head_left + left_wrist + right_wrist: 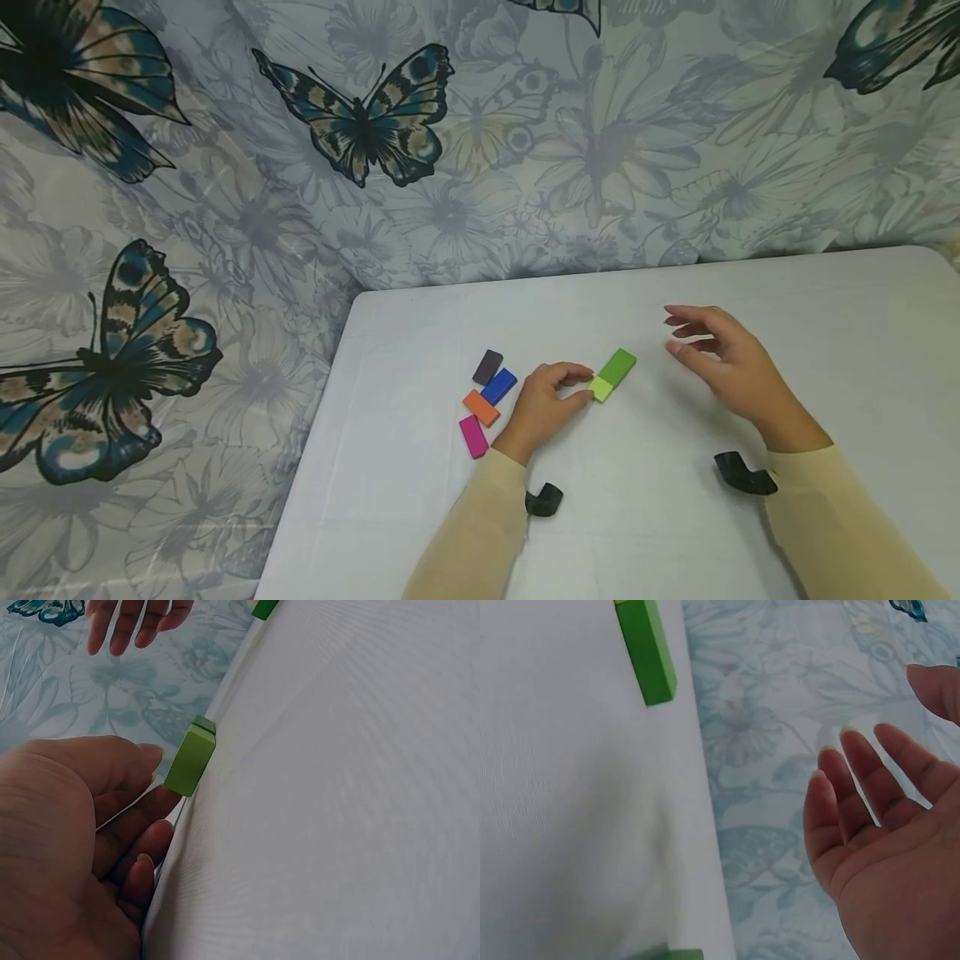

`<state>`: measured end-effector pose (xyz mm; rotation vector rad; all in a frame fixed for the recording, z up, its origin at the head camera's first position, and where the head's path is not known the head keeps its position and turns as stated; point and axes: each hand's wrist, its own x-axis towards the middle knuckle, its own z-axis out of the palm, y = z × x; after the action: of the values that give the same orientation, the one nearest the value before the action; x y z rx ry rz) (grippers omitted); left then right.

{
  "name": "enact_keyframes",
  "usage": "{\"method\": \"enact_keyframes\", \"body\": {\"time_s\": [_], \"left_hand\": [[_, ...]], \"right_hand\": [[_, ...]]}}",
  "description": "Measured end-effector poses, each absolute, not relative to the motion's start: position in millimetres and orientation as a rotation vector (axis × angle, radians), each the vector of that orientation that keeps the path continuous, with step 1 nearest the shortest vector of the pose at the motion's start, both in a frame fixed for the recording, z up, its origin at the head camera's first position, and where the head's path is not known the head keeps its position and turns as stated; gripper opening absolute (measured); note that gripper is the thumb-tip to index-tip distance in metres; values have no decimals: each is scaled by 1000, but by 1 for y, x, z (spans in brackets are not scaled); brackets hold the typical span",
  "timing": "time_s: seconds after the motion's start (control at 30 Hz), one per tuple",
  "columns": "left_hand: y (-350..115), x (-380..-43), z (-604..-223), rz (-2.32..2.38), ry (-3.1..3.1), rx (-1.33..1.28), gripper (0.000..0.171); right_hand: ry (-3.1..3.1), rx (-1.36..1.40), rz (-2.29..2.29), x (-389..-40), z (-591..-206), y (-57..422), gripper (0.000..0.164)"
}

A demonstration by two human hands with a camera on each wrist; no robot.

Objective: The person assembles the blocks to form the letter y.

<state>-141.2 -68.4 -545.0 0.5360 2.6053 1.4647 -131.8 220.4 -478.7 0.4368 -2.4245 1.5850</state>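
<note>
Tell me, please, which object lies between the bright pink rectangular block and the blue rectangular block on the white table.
In the head view, an orange rectangular block lies between the pink block and the blue block.

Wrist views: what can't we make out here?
- Left wrist: darker-green rectangular block, mostly hidden behind the light-green rectangular block.
- Left wrist: contact between the left grip and the light-green block unclear; the block seems to cover a fingertip.
- Left wrist: green top-edge piece, cut off by the frame.
- Right wrist: green bottom-edge sliver, cut off by the frame.
- Right wrist: right grip, thumb cut off by the right edge.
</note>
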Motion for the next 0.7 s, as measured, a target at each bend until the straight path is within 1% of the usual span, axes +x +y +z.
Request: {"method": "enact_keyframes", "body": {"time_s": [0.1,0.17,0.43,0.57,0.7], "left_hand": [[-68,-140,-544,1440,2612,573,35],[-67,-138,-543,1374,2623,622,41],[-59,-129,-532,741,2663,953,80],[-57,-122,-523,570,2640,990,91],[-56,-119,-518,422,2627,1009,97]], "right_hand": [[-2415,417,1579,-130,-478,229,51],[-2412,408,1575,-130,-478,235,50],[-2446,295,1587,-122,-479,263,48],[-2466,225,1569,-117,-482,278,49],[-2484,173,1527,-113,-486,292,50]]}}
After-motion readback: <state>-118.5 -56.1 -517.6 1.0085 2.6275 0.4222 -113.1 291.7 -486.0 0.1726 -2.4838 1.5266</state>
